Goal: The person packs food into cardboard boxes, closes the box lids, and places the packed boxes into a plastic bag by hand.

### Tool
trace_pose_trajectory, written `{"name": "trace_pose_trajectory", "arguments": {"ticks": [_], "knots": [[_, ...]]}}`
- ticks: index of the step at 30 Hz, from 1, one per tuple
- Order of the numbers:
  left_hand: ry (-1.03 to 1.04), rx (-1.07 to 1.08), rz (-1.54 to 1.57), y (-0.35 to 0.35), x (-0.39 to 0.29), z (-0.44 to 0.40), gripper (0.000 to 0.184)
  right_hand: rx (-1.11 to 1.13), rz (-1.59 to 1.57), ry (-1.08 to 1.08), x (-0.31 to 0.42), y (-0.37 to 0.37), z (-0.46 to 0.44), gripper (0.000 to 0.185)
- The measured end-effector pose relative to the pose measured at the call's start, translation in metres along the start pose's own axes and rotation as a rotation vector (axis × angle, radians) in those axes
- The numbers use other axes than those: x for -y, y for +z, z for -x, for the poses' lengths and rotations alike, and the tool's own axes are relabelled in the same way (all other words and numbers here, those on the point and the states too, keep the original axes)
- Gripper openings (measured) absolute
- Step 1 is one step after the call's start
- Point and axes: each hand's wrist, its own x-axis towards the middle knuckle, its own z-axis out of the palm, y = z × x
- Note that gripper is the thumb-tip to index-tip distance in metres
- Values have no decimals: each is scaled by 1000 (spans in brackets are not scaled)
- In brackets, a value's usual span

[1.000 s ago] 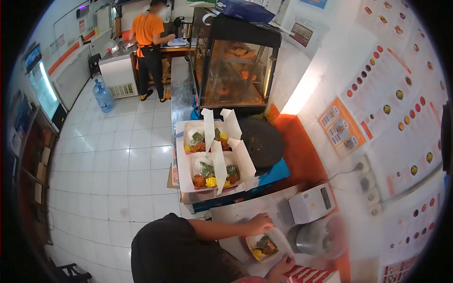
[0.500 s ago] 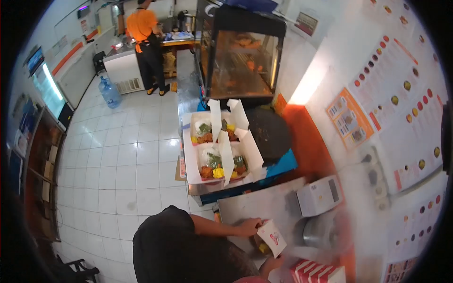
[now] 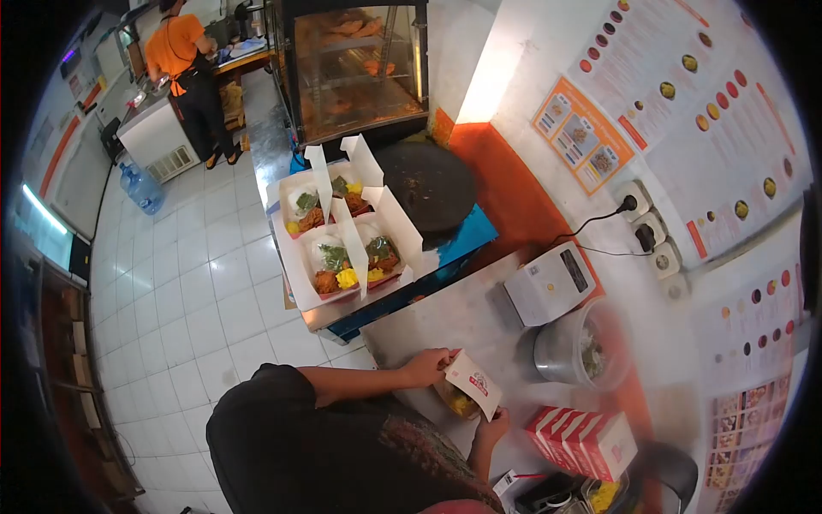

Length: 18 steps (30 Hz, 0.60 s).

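Observation:
A small takeaway box (image 3: 469, 387) with a white lid flap and a red logo sits on the steel counter. Food, partly yellow, shows inside under the flap. My left hand (image 3: 428, 368) has its fingers closed on the upper left corner of the box. At the lower right corner, my right hand (image 3: 491, 426) pinches the edge of the flap. The lid stands partly raised, so part of the contents is hidden. Beside my right hand stand red-and-white folded cartons (image 3: 582, 441) in a row.
Open meal boxes (image 3: 347, 287) with rice, fried chicken and greens stand on the neighbouring counter, before a glass food warmer (image 3: 360, 77). A white device (image 3: 552, 283) and a clear plastic tub (image 3: 574, 347) are near the wall. A co-worker in orange (image 3: 175, 51) stands far back.
My view has swung to the right and down, so the scene sits further left. More of the cartons and my right hand now show. Both hands stay at the box.

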Motion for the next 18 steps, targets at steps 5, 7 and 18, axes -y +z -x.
{"name": "trace_pose_trajectory", "arguments": {"ticks": [5,7,18], "knots": [[137,25,-50,1,26,1,22,-30,-97,-26,-3,7,13,20],[240,13,-147,-2,19,-2,31,-48,-336,-45,7,12,16,36],[512,340,-592,-35,2,19,81,409,-133,-65,10,-20,33,87]]}}
